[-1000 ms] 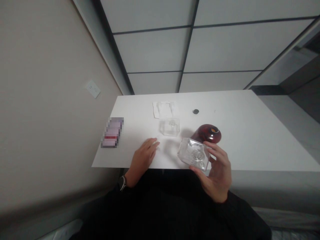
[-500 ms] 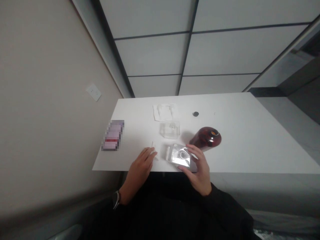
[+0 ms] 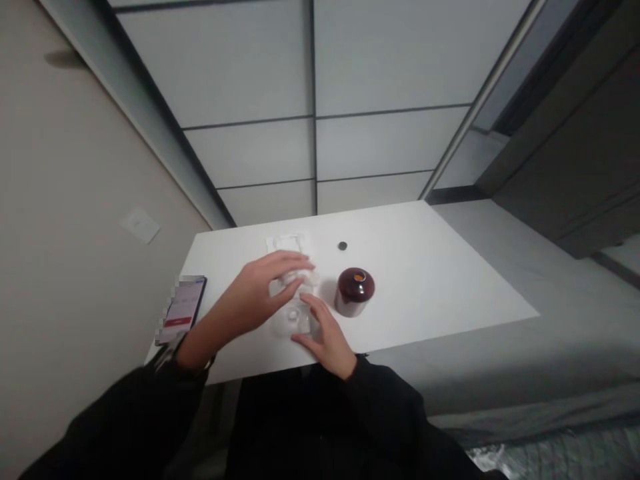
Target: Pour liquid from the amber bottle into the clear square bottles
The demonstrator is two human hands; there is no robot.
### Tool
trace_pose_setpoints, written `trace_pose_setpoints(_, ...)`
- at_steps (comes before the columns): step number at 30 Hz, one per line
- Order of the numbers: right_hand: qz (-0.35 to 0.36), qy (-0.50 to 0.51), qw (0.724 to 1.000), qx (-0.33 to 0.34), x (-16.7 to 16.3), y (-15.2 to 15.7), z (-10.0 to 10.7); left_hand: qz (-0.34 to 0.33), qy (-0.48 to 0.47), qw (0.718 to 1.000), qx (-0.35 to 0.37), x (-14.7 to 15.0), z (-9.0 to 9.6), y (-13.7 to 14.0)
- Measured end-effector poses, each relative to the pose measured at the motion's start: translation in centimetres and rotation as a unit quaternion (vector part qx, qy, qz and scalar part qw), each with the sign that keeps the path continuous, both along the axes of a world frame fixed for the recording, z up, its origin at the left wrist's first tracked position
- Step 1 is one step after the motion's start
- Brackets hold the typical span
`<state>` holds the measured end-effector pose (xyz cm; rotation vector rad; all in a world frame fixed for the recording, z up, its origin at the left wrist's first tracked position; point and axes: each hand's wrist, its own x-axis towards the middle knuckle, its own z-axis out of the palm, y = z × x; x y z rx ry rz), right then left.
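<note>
My right hand [image 3: 330, 340] curves its thumb and fingers around the right side of a clear plastic box [image 3: 290, 325] near the front edge of the table. A round shape shows in the box's top. Just beyond it, my left hand [image 3: 263, 283] reaches across with bent fingers and the thumb below them. Between them is something pale and see-through, too blurred to name. It overlaps a clear plastic container [image 3: 275, 288], which the hand partly hides. A dark red bottle [image 3: 354, 293] with an orange-looking opening stands upright to the right of both hands.
A white sheet with pale pieces [image 3: 287, 241] lies behind my left hand. The small dark round cap [image 3: 343, 246] rests farther back on the white table [image 3: 425, 267]. By my left forearm is a phone [image 3: 183, 310] with a lit screen. Panelled doors [image 3: 250, 153] rise behind.
My left hand has moved from the table's front over to the clear container, beyond my right hand. My right hand stays at the clear box. The view has turned to the right.
</note>
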<state>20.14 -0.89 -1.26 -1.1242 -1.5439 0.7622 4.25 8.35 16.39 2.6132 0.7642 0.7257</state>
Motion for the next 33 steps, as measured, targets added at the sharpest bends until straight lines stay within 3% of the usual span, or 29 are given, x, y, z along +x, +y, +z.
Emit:
trace_pose_setpoints(2, 0.012, 0.015, 1.000, -0.008, 0.2, 0.1, 0.0, -0.072, 0.009, 0.997, -0.035, 6.5, 1.4, 3.2)
trace_pose_setpoints(5, 0.017, 0.037, 0.999, -0.018, 0.5, 0.2, 0.0, -0.143, 0.050, 0.987, -0.058, 15.3, 1.0, 7.5)
trace_pose_setpoints(7, 0.020, 0.036, 0.999, -0.027, 0.6, 0.2, 0.1, -0.191, 0.119, 0.972, -0.074, 19.1, 0.1, 9.3)
trace_pose_setpoints(9, 0.022, 0.029, 0.999, -0.034, 0.6, 0.2, 0.2, -0.193, 0.180, 0.962, -0.074, 20.4, -0.5, 10.3)
trace_pose_setpoints(11, 0.023, 0.028, 0.999, -0.036, 0.6, 0.3, 0.2, -0.170, 0.189, 0.965, -0.061, 19.3, -0.3, 10.3)
trace_pose_setpoints(13, 0.020, 0.026, 0.999, -0.032, 0.7, 0.5, 0.1, -0.145, 0.151, 0.976, -0.052, 16.2, 0.5, 9.5)
trace_pose_setpoints(16, 0.015, 0.017, 0.999, -0.025, 0.7, 0.6, 0.1, -0.050, 0.065, 0.995, -0.054, 9.5, 1.4, 6.9)
trace_pose_setpoints(18, 0.007, 0.003, 1.000, -0.015, 0.8, 0.0, 0.1, 0.033, 0.002, 0.997, -0.071, 4.6, 0.5, 4.3)
trace_pose_setpoints(20, -0.013, -0.022, 1.000, 0.011, 1.1, -1.5, 0.2, 0.118, -0.082, 0.985, -0.097, 0.1, -2.1, 1.3)
trace_pose_setpoints(24, -0.105, -0.048, 0.989, 0.090, 3.0, -5.8, 0.3, 0.227, -0.200, 0.942, -0.146, -5.6, -10.0, -4.9)
trace_pose_setpoints(26, -0.210, -0.044, 0.971, 0.109, 4.8, -6.9, 0.1, 0.230, -0.205, 0.932, -0.189, -6.4, -13.6, -7.3)
trace_pose_setpoints(28, -0.320, -0.024, 0.940, 0.119, 6.9, -6.4, 0.0, 0.209, -0.190, 0.933, -0.223, -6.1, -15.9, -8.7)
trace_pose_setpoints(30, -0.301, -0.012, 0.950, 0.086, 8.8, -4.7, 0.1, 0.200, -0.162, 0.936, -0.241, -5.4, -17.0, -9.1)
trace_pose_setpoints(33, -0.176, -0.011, 0.984, -0.002, 10.5, -1.5, 0.5, 0.209, -0.120, 0.944, -0.226, -4.3, -17.4, -8.4)
